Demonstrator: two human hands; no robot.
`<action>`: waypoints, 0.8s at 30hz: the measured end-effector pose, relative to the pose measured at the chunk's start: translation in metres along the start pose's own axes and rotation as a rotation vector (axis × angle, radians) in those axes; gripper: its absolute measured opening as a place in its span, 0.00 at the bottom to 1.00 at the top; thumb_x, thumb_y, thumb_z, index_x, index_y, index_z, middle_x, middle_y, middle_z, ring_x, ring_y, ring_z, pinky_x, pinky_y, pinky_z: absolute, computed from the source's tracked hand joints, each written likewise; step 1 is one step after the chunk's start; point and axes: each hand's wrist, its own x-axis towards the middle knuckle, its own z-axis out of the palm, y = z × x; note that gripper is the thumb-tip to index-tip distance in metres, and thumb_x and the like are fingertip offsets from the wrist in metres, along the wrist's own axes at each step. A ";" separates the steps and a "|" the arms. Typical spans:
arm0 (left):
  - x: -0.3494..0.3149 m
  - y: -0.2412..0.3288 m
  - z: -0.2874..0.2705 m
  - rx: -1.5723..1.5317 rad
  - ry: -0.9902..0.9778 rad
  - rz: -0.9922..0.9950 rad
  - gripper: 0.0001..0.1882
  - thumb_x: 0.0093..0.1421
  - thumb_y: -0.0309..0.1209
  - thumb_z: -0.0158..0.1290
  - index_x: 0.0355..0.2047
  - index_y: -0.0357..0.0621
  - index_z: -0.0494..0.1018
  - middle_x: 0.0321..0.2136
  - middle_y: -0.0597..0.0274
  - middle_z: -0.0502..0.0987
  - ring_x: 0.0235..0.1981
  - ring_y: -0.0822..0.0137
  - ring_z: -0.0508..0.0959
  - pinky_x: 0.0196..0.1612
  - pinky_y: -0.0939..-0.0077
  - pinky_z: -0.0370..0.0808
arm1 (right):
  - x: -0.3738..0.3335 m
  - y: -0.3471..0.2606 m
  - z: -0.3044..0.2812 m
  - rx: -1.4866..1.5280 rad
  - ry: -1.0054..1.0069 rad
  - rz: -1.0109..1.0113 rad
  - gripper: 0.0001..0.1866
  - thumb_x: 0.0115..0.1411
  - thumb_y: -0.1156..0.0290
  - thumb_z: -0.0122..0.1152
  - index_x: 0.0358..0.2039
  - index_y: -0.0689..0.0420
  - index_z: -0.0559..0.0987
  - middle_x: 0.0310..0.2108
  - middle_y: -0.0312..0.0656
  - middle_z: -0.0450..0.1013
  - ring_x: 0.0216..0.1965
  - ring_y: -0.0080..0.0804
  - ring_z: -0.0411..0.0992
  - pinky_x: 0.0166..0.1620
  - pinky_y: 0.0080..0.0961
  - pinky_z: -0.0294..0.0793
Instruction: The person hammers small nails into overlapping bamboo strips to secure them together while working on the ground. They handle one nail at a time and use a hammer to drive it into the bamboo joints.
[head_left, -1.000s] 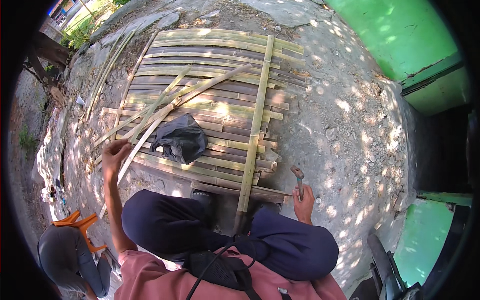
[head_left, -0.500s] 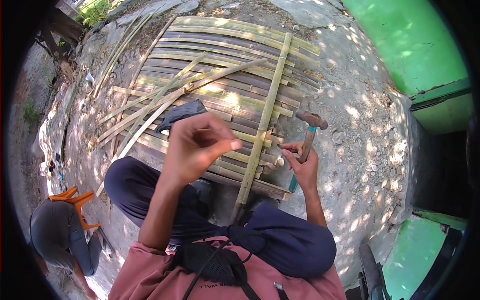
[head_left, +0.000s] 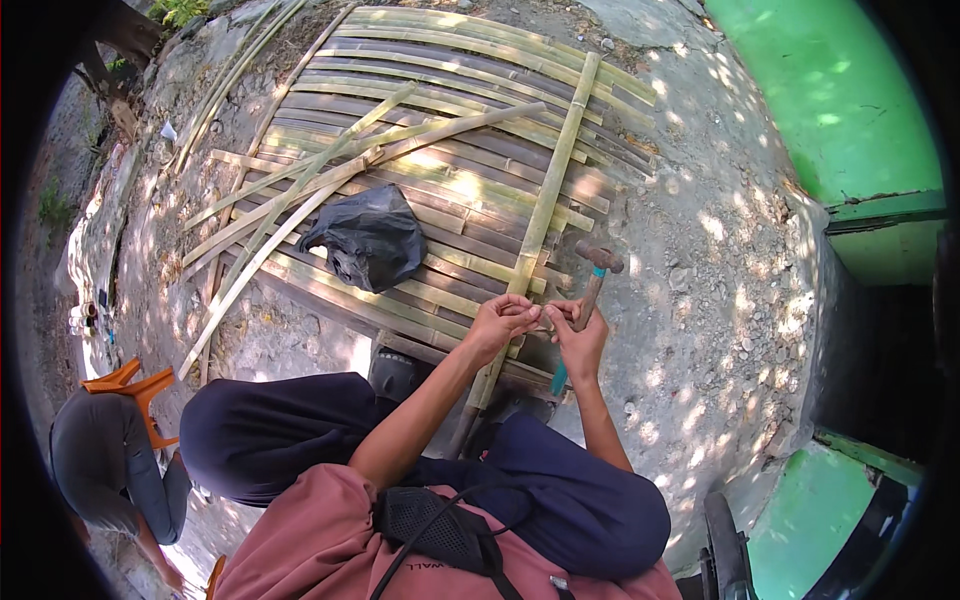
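My right hand [head_left: 582,342] is closed around the wooden handle of a hammer [head_left: 593,288]; its metal head points away from me and a teal grip shows below the palm. Close beside it, my left hand [head_left: 503,325] is pinched, its fingertips almost touching those of the right. Whatever is between the fingertips is too small to make out. Both hands hover over the near end of a long bamboo strip [head_left: 548,190], which lies across the ends of many bamboo slats [head_left: 480,175]. On the slats sits a crumpled black plastic bag [head_left: 372,240].
Several loose bamboo strips [head_left: 300,205] cross over the slats on the left. A person [head_left: 115,460] bends beside an orange plastic chair [head_left: 140,390] at lower left. Rubble-strewn ground [head_left: 700,300] and a green wall [head_left: 840,90] lie to the right.
My left hand has come down and right, from above the slats to my right hand's fingertips. The black bag shows more fully. The hammer has shifted slightly left and down in view.
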 end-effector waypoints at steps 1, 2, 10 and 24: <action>0.000 -0.001 -0.001 0.126 0.004 0.027 0.08 0.70 0.26 0.65 0.45 0.39 0.78 0.42 0.56 0.87 0.47 0.66 0.87 0.52 0.71 0.87 | 0.000 0.006 0.002 0.012 0.007 0.001 0.09 0.66 0.75 0.74 0.37 0.62 0.79 0.38 0.42 0.86 0.29 0.19 0.80 0.24 0.19 0.76; -0.001 -0.002 -0.003 0.157 0.023 0.057 0.08 0.70 0.27 0.66 0.45 0.39 0.79 0.42 0.57 0.87 0.46 0.67 0.87 0.49 0.71 0.87 | 0.000 0.012 0.004 0.025 0.013 0.001 0.10 0.66 0.75 0.74 0.37 0.61 0.78 0.37 0.42 0.86 0.28 0.18 0.79 0.24 0.19 0.75; -0.013 0.047 -0.046 1.383 0.496 0.768 0.18 0.54 0.27 0.73 0.44 0.42 0.82 0.42 0.59 0.84 0.47 0.58 0.82 0.54 0.59 0.76 | 0.006 0.033 -0.001 -0.013 0.026 0.073 0.17 0.68 0.76 0.72 0.31 0.55 0.67 0.37 0.42 0.84 0.25 0.16 0.73 0.22 0.19 0.69; 0.009 0.095 -0.097 1.625 0.243 0.845 0.15 0.54 0.34 0.71 0.41 0.52 0.82 0.42 0.66 0.80 0.54 0.58 0.77 0.64 0.53 0.65 | 0.020 0.065 0.009 0.011 0.030 0.107 0.14 0.69 0.74 0.71 0.33 0.59 0.71 0.29 0.36 0.79 0.26 0.14 0.67 0.26 0.22 0.65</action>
